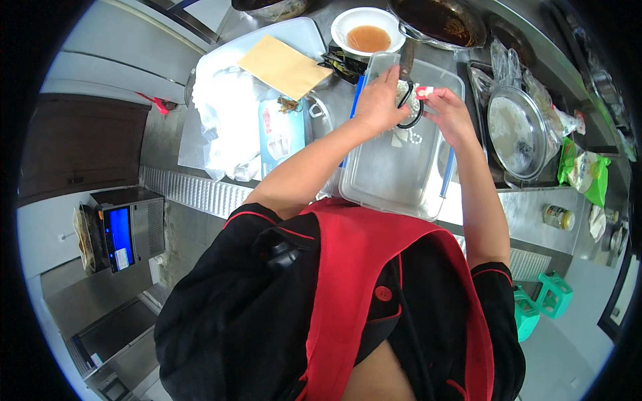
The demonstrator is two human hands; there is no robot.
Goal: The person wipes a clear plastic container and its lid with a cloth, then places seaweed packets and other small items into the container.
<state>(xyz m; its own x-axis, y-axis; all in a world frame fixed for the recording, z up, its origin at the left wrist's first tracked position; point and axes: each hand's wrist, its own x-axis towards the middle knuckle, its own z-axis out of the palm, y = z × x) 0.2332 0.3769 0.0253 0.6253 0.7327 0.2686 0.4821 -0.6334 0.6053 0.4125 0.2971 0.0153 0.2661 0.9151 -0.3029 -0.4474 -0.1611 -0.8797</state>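
Note:
My left hand reaches over a clear plastic container, its fingers beside the black handles of what looks like scissors. Whether it grips them is unclear. Across from it, my right hand pinches a small red and white piece between thumb and fingers. Small white bead-like items and pale scraps lie below the handles. A dark, worn handle-like object extends above them; its lower end is partly hidden.
A white bowl of brownish liquid stands beyond the container, beside a dark pan. Left are a tan sheet, white plastic bags and a light-blue box. Right are a lidded bowl, a green packet and a jar.

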